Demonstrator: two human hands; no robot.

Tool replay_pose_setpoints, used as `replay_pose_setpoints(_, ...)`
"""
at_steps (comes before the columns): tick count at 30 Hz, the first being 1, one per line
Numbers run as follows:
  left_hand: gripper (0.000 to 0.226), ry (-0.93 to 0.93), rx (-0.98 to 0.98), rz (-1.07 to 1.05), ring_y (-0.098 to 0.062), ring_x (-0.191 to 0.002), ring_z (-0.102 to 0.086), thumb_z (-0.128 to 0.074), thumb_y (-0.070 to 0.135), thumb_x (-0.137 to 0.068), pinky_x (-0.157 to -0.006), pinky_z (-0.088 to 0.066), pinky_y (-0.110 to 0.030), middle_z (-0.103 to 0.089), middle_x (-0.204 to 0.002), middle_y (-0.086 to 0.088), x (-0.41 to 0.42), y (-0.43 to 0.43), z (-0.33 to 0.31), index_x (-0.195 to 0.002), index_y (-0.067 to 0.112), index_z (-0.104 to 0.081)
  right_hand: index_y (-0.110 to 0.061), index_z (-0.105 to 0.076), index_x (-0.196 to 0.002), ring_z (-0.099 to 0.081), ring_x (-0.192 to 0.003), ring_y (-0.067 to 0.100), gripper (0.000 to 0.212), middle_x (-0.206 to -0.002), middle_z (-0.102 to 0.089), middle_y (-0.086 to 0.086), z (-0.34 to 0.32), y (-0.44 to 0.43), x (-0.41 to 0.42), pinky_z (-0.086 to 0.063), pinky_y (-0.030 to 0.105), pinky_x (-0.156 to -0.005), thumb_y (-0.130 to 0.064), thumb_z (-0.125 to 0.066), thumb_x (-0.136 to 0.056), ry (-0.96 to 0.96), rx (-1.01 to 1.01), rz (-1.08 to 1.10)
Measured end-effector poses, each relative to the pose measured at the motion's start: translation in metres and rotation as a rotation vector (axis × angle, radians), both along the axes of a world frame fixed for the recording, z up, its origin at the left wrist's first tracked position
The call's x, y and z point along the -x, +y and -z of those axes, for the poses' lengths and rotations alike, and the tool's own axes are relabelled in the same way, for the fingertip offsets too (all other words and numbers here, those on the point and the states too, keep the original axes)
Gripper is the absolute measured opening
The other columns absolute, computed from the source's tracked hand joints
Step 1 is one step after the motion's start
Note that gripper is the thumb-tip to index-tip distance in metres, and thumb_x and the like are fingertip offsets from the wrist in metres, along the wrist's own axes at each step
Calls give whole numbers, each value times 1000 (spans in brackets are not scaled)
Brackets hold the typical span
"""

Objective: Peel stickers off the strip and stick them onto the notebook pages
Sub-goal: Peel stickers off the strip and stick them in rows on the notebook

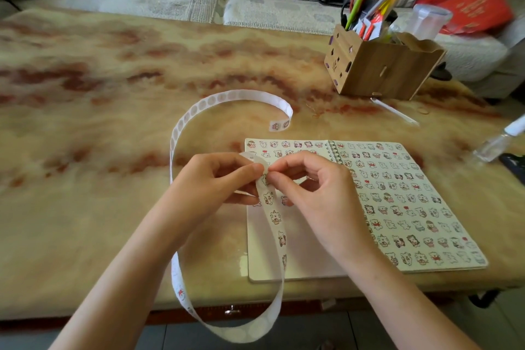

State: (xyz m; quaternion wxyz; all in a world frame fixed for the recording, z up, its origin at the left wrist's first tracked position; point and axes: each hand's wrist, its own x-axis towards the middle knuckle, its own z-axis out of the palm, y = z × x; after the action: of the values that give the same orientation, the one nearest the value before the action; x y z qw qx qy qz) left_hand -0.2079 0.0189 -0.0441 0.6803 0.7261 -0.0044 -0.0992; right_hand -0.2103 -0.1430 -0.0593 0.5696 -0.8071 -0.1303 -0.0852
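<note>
Head view: left hand [216, 179] and right hand [312, 187] pinch strip [275, 217] over notebook [306, 264] left edge.

Bright, diffuse daylight, soft shadows, slight glare on the glossy table [241, 261] at its near edge, wide-angle bending and blur toward the corners.

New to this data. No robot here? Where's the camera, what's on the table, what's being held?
No machine: these are one person's bare hands, filmed by a single wide-angle camera worn on the head and looking down. The left hand holds a long sticker strip that loops across the marbled table and over its near edge. The right hand pinches the strip, apparently at a sticker. Under the hands lies an open spiral notebook, its right page filled with stickers. Behind it stands a wooden box of pens.
</note>
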Motion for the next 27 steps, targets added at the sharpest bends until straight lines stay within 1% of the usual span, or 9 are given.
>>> replay_pose_setpoints(3, 17, 15, 1, -17, -19, -78, -71, -62, 14, -88, -70, -58, -23, -74, -83, -14, -1, 0, 1, -87, 1, -72, -13, -72, -84, -66, -73, 10, 5, -74, -70, -8, 0, 0, 1, -54, 23, -65, -8, -72, -82, -68, 49, -4)
replay_pose_setpoints(8, 17, 44, 0, -44, -18, -74, -71, -63, 13, -87, -67, -58, -22, -74, -82, -17, -1, 0, 3, -87, 0, -73, -12, -72, -85, -66, -73, 11, 5, -75, -69, -8, 2, 0, 0, -53, 22, -65, -7, -72, -83, -153, 112, -7)
replay_pose_setpoints(11, 17, 58, 1, -54, -17, -72, -70, -63, 13, -87, -67, -58, -21, -74, -81, -17, -2, -1, 3, -86, 0, -73, -14, -71, -88, -66, -75, 10, 5, -79, -69, -9, 4, -1, 0, -53, 25, -67, -11, -71, -84, -215, 192, 3)
replay_pose_setpoints(14, 17, 68, 1, -64, -17, -71, -70, -64, 14, -86, -67, -58, -21, -73, -80, -18, -2, 0, 5, -85, 0, -74, -15, -70, -90, -64, -76, 8, 4, -83, -68, -10, 7, -2, 0, -54, 31, -67, -14, -70, -86, -319, 292, 28)
replay_pose_setpoints(16, 17, 75, 1, -69, -16, -69, -70, -65, 15, -86, -67, -58, -21, -73, -79, -18, -3, -1, 5, -85, 0, -74, -15, -70, -90, -63, -78, 8, 6, -85, -66, -9, 8, -2, -1, -53, 32, -66, -17, -67, -86, -378, 344, 53)
replay_pose_setpoints(19, 16, 82, 12, -89, -12, -62, -69, -66, 14, -85, -62, -56, -18, -72, -72, -14, -3, -1, 6, -84, -1, -74, -18, -70, -90, -62, -81, 9, 9, -86, -65, -10, 8, -2, -1, -53, 33, -66, -23, -63, -86, -442, 437, 80)
replay_pose_setpoints(21, 16, 87, 12, -92, -12, -62, -69, -66, 14, -85, -61, -56, -17, -72, -71, -13, -3, -1, 7, -84, -1, -74, -17, -70, -91, -62, -84, 9, 14, -88, -65, -9, 8, -2, -1, -53, 32, -68, -26, -60, -86, -427, 430, 69)
replay_pose_setpoints(23, 17, 91, 8, -84, -15, -66, -70, -66, 15, -85, -63, -57, -18, -73, -77, -16, -4, 0, 7, -86, 0, -74, -16, -70, -91, -60, -85, 7, 17, -89, -63, -9, 7, -2, 0, -52, 31, -70, -29, -59, -86, -385, 381, 55)
replay_pose_setpoints(27, 18, 100, 20, -65, -18, -73, -71, -65, 16, -86, -65, -57, -20, -74, -82, -17, -4, 0, 6, -87, 1, -74, -17, -67, -90, -55, -87, 4, 14, -88, -59, -10, 5, -1, 0, -46, 23, -75, -27, -60, -85, -329, 379, 40)
